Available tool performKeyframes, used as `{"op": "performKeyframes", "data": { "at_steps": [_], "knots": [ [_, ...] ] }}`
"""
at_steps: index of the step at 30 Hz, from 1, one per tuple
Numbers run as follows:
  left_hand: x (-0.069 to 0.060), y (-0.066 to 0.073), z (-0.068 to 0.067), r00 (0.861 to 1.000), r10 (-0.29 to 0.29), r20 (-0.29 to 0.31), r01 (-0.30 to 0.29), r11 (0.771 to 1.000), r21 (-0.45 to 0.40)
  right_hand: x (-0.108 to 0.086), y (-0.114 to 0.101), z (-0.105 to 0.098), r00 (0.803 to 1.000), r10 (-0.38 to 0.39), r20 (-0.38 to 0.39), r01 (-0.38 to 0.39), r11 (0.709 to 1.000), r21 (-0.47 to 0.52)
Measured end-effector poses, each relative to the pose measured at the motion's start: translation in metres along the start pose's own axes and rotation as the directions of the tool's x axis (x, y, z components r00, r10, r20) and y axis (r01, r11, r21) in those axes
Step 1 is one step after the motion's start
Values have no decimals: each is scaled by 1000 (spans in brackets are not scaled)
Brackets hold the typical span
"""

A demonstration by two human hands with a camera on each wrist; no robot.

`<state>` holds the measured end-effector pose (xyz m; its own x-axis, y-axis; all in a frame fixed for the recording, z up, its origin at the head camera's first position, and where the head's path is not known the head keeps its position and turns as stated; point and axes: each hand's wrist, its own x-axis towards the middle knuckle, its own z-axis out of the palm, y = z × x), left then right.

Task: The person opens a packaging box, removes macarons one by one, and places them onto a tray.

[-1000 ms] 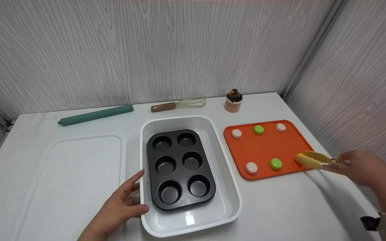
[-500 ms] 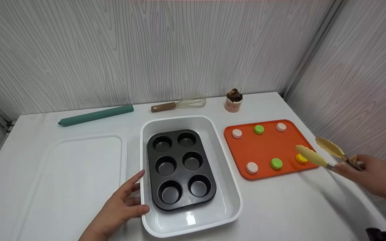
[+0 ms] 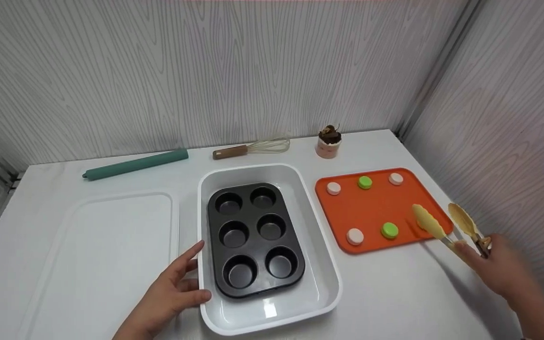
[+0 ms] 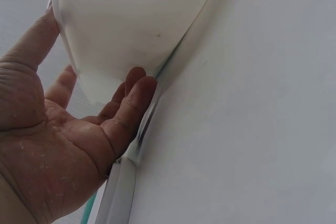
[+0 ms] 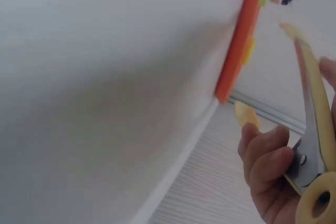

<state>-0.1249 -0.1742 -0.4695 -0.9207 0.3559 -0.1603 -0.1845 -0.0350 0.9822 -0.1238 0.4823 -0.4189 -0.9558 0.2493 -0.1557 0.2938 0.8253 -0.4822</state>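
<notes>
My left hand [image 3: 165, 293] holds the left side of a deep white tray [image 3: 331, 283], thumb over its rim and fingers against the outer wall [image 4: 126, 24]. Inside lies a black muffin pan [image 3: 255, 241] with several cups. At the right, my right hand [image 3: 501, 267] grips yellow-tipped tongs [image 3: 429, 222], seen close in the right wrist view with their metal arms [image 5: 311, 108] spread. Nothing is between the tips. They hang over the near right corner of an orange mat [image 3: 376, 208], partly hiding a yellow macaron [image 5: 248, 51]. Green macarons [image 3: 389, 230] and pale pink ones [image 3: 354, 236] also sit there.
A white lid-like panel [image 3: 111, 255] lies left of the tray. Along the back are a green rolling pin [image 3: 135, 164], a whisk [image 3: 253, 147] and a chocolate-topped dessert cup [image 3: 328, 141]. A wall [image 3: 517, 118] stands close on the right.
The tongs, at first closed around the yellow macaron on the mat, have spread apart and drawn back toward the near right edge. The macaron stays on the mat. My left hand keeps still.
</notes>
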Motion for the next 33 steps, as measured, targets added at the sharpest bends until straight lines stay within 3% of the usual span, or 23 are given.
{"op": "performKeyframes", "data": {
  "at_steps": [7, 14, 24, 30, 33],
  "knots": [
    [0, 1, 0, 1000, -5, -4, 5, 1000, 10, 2, -5, 9, 992, 87, 87, -90, 996, 28],
    [0, 1, -2, 1000, -12, -8, 12, 1000, 6, 3, -10, 16, 983, 129, 129, -116, 988, -106],
    [2, 2, -2, 1000, -20, -23, 20, 1000, 18, 8, -10, 22, 970, 154, 188, -118, 975, -190],
    [0, 1, -3, 999, -33, -39, 34, 999, 36, 12, -16, 26, 971, 181, 156, -145, 966, -214],
    [1, 1, -2, 999, -27, -43, 30, 998, 54, 6, -24, 33, 993, 113, 36, -101, 965, -241]
  ]
}}
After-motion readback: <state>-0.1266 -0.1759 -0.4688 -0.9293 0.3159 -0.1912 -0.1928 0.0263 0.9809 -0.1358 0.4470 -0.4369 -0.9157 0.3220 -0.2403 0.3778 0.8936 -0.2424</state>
